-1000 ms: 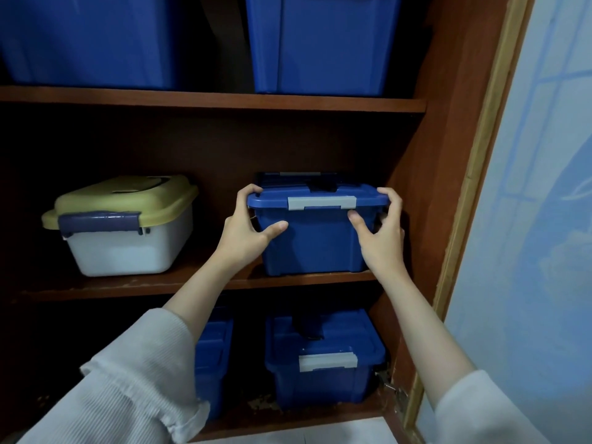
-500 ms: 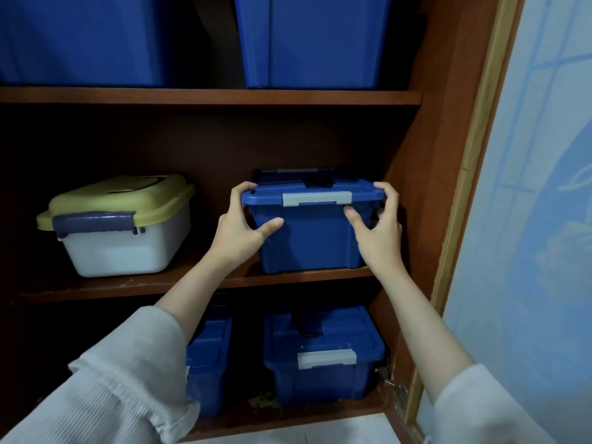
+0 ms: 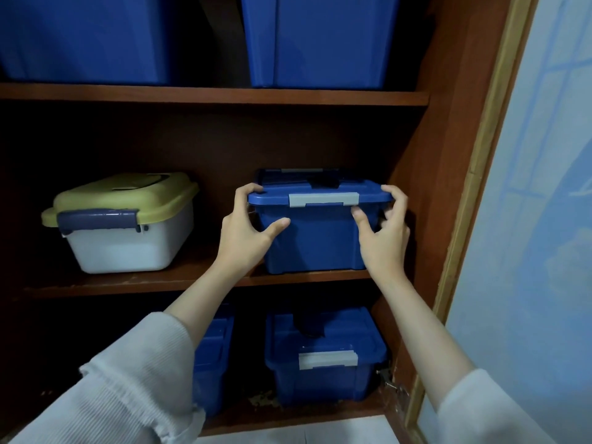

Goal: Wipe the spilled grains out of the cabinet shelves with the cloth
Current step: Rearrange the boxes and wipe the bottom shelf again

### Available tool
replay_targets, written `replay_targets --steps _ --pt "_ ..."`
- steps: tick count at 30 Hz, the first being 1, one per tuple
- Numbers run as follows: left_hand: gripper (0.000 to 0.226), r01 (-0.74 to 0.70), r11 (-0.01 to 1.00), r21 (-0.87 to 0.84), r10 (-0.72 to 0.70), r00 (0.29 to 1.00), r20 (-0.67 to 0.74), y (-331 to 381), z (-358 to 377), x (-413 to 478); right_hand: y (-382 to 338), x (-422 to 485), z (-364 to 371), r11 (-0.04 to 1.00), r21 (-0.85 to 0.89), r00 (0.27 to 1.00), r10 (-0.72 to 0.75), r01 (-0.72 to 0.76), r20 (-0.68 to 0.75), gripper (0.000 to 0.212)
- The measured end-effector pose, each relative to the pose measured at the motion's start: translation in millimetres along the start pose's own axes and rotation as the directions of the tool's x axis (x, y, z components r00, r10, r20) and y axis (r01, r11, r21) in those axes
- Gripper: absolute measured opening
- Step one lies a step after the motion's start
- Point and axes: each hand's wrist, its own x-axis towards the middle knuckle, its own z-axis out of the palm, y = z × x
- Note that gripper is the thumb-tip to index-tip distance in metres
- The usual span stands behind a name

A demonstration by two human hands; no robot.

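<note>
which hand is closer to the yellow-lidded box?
Left. The left hand grips the middle-shelf blue box at the end facing the yellow-lidded box; right hand holds its far end.

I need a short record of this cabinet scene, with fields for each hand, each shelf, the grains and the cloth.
left hand: grips the left lid edge of the blue box
right hand: holds its right lid edge, thumb on the front
top shelf: large blue bins
middle shelf: blue box at right; yellow-lid box at left, apart
bottom shelf: two lower boxes, blue
grains: scattered on the bottom shelf, near its front
cloth: not in view
</note>
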Motion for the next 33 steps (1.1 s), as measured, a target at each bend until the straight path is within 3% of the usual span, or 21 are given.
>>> replay_targets --steps 7,11,13,15,18,21,28,31,33 --pt "0.081 0.052 0.998 0.046 -0.055 0.997 0.062 -15 -15 -15 -3 -2 5 1.0 0.005 0.999 0.006 -0.006 -0.033 0.049" --pt "0.083 0.032 0.992 0.124 -0.043 0.995 0.085 -23 -26 -24 -14 -6 8 0.991 -0.136 0.998 -0.009 0.0 -0.062 0.06" --pt "0.084 -0.087 0.975 0.205 0.073 0.995 0.072 -19 -27 -22 -24 -10 13 0.956 -0.262 0.987 -0.155 0.136 -0.053 0.062" --pt "0.082 -0.245 0.917 0.314 0.224 0.969 0.102 -13 -25 -17 -33 -12 21 0.886 -0.356 0.953 -0.296 0.299 0.063 0.056" --pt "0.079 -0.294 0.893 0.34 0.242 0.952 0.189 -7 -26 -9 -37 -18 36 0.8 -0.43 0.906 -0.334 0.419 0.262 0.045" --pt "0.072 -0.289 0.878 0.382 0.221 0.952 0.211 -7 -45 -7 -36 -20 40 0.784 -0.462 0.908 -0.318 0.414 0.274 0.049" --pt "0.044 -0.072 0.769 0.635 0.148 0.987 -0.067 -45 -142 -3 -52 -39 65 0.804 -0.412 0.9 -0.348 0.43 0.262 0.049" --pt "0.042 -0.107 0.637 0.764 0.179 0.984 -0.011 -67 -163 -3 -57 -44 79 0.817 -0.447 0.931 -0.313 0.365 0.188 0.05" --pt "0.049 -0.137 0.632 0.762 0.214 0.977 -0.003 -71 -168 1 -60 -43 86 0.795 -0.505 0.941 -0.304 0.336 0.148 0.047"
